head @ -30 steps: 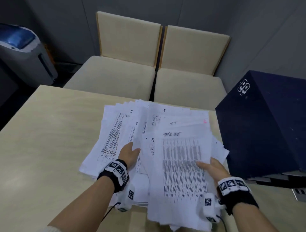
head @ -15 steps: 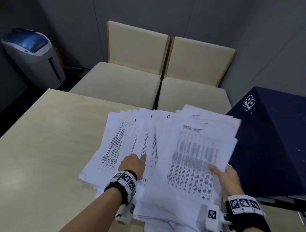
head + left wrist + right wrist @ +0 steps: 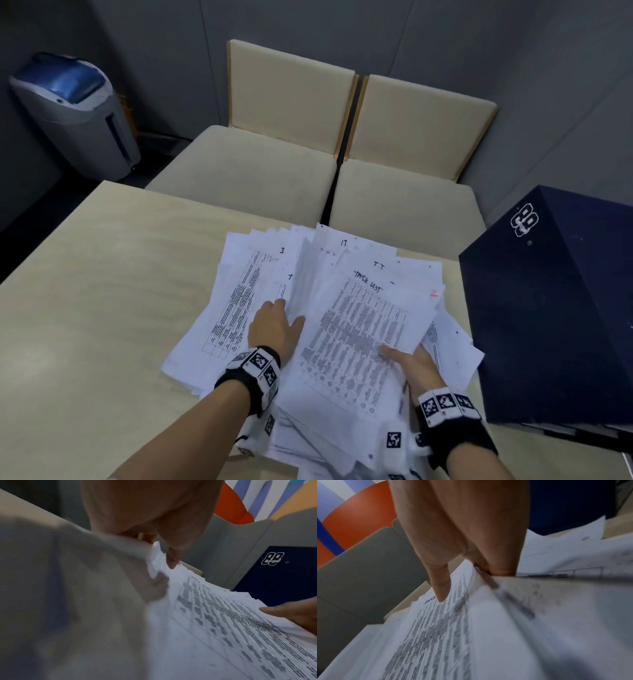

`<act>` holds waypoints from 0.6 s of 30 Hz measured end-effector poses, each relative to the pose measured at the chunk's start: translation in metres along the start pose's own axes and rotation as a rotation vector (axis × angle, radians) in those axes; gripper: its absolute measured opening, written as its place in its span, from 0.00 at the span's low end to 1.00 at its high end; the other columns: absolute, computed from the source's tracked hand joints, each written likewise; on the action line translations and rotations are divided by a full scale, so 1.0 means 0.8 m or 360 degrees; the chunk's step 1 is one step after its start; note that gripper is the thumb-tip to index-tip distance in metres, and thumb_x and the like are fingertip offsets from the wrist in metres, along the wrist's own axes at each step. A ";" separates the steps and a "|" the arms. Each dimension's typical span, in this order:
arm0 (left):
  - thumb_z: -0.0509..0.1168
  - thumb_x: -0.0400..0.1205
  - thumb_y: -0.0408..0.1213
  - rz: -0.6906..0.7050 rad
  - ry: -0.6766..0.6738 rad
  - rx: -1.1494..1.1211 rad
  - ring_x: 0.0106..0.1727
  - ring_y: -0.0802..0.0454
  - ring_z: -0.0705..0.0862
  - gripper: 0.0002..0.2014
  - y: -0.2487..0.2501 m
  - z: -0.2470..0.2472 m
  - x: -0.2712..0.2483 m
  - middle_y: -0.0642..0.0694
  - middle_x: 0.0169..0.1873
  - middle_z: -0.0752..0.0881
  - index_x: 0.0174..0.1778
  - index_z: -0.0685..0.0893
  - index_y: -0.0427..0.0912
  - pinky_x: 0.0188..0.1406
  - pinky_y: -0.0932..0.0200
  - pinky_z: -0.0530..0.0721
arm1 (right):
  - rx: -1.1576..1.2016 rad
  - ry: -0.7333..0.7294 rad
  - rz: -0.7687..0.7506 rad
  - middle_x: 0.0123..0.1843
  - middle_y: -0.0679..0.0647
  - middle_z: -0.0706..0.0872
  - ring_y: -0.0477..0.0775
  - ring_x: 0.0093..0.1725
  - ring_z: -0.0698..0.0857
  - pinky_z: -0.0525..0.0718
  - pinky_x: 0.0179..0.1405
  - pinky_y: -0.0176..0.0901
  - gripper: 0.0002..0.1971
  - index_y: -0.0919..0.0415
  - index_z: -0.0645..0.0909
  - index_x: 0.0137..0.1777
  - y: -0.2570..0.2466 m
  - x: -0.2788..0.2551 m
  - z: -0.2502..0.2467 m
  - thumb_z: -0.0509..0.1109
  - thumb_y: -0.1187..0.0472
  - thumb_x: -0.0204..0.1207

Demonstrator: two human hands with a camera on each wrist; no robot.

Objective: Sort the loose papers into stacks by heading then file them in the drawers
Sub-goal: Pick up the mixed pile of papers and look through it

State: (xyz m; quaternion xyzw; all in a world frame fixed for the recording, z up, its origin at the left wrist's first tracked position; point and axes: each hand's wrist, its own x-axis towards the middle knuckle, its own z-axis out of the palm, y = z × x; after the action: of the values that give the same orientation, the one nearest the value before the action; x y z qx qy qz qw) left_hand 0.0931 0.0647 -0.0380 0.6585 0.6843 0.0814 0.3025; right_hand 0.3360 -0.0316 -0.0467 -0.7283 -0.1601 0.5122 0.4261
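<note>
A loose heap of printed white papers (image 3: 233,308) is spread over the beige table (image 3: 102,308). Both hands hold a thick bundle of sheets (image 3: 356,335) raised off the heap; its top sheet is headed "TASK LIST". My left hand (image 3: 291,317) pinches the bundle's left edge, with the thumb on top in the left wrist view (image 3: 164,555). My right hand (image 3: 404,356) grips the bundle's near right corner. In the right wrist view (image 3: 471,582) its thumb presses on the top sheet (image 3: 436,635) and the fingers are underneath. Other sheets carry short handwritten headings.
A dark blue box (image 3: 555,308) marked "88" stands on the table close to the right of the papers. Two cream chairs (image 3: 291,164) are pushed in behind the table's far edge. A grey and blue machine (image 3: 78,113) stands on the floor at far left.
The bundle swung right toward the blue box, then came back over the heap. My left hand left the lower sheets and took the bundle's left edge.
</note>
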 end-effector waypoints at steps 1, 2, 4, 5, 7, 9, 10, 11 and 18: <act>0.62 0.83 0.55 0.0002 0.0026 -0.0026 0.49 0.47 0.81 0.21 0.002 -0.003 0.000 0.45 0.52 0.81 0.62 0.79 0.42 0.47 0.51 0.83 | 0.0047 -0.0041 0.0034 0.60 0.53 0.90 0.59 0.61 0.88 0.79 0.71 0.61 0.30 0.60 0.82 0.67 0.002 0.001 0.003 0.84 0.63 0.64; 0.64 0.81 0.54 -0.0034 0.0026 -0.0100 0.46 0.47 0.83 0.20 0.002 -0.005 -0.001 0.45 0.51 0.83 0.60 0.79 0.42 0.44 0.52 0.84 | 0.0097 -0.0063 0.0066 0.58 0.55 0.92 0.60 0.58 0.89 0.81 0.69 0.62 0.26 0.61 0.83 0.65 0.003 -0.001 0.006 0.83 0.65 0.65; 0.69 0.79 0.53 -0.0158 -0.0037 -0.0440 0.53 0.44 0.87 0.24 0.001 -0.012 0.000 0.42 0.59 0.86 0.67 0.79 0.43 0.51 0.50 0.87 | 0.0181 -0.0091 0.0105 0.55 0.59 0.92 0.63 0.56 0.90 0.83 0.65 0.64 0.19 0.64 0.85 0.62 0.003 -0.005 0.012 0.79 0.69 0.71; 0.71 0.79 0.51 -0.0216 -0.0091 -0.0609 0.62 0.42 0.85 0.30 -0.001 -0.015 0.000 0.41 0.68 0.82 0.75 0.75 0.42 0.60 0.50 0.85 | 0.0208 -0.0109 0.0110 0.55 0.60 0.92 0.63 0.56 0.90 0.84 0.64 0.64 0.17 0.64 0.85 0.63 0.002 -0.009 0.017 0.78 0.69 0.73; 0.73 0.79 0.47 -0.0274 -0.0214 -0.0817 0.74 0.42 0.77 0.39 -0.002 -0.021 -0.001 0.42 0.77 0.74 0.83 0.64 0.39 0.71 0.48 0.76 | 0.0184 -0.0135 0.0075 0.56 0.58 0.92 0.61 0.57 0.90 0.85 0.62 0.61 0.17 0.62 0.84 0.65 -0.003 -0.015 0.023 0.76 0.68 0.76; 0.73 0.79 0.46 -0.0264 -0.0235 -0.0802 0.71 0.43 0.78 0.38 -0.002 -0.026 0.001 0.44 0.75 0.76 0.82 0.65 0.38 0.70 0.50 0.76 | 0.0108 -0.0130 -0.0009 0.55 0.55 0.92 0.58 0.55 0.91 0.86 0.59 0.55 0.17 0.62 0.83 0.66 -0.018 -0.024 0.027 0.74 0.69 0.77; 0.73 0.80 0.47 -0.0266 -0.0200 -0.0739 0.65 0.45 0.81 0.33 -0.001 -0.028 0.002 0.46 0.70 0.80 0.78 0.71 0.37 0.65 0.53 0.79 | 0.0076 -0.0128 -0.0071 0.54 0.54 0.93 0.56 0.55 0.91 0.87 0.57 0.53 0.16 0.62 0.84 0.65 -0.029 -0.032 0.028 0.74 0.70 0.78; 0.73 0.79 0.50 -0.0258 -0.0100 -0.0683 0.57 0.48 0.83 0.27 0.001 -0.033 0.003 0.50 0.63 0.83 0.70 0.78 0.38 0.58 0.56 0.80 | 0.0040 -0.0125 -0.0151 0.54 0.54 0.93 0.55 0.53 0.92 0.87 0.55 0.51 0.15 0.61 0.84 0.63 -0.042 -0.043 0.029 0.73 0.70 0.78; 0.78 0.53 0.72 -0.0042 0.0108 -0.1490 0.65 0.52 0.81 0.55 0.020 -0.080 0.000 0.50 0.66 0.79 0.72 0.70 0.45 0.65 0.50 0.80 | 0.0001 -0.0168 -0.0769 0.56 0.54 0.92 0.55 0.58 0.91 0.88 0.58 0.49 0.15 0.62 0.84 0.63 -0.131 -0.147 0.004 0.74 0.68 0.76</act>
State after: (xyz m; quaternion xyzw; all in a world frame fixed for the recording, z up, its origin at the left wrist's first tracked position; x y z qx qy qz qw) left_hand 0.0732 0.0853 0.0217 0.4395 0.5918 0.3989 0.5454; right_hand 0.3049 -0.0476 0.1070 -0.6409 -0.3514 0.4330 0.5275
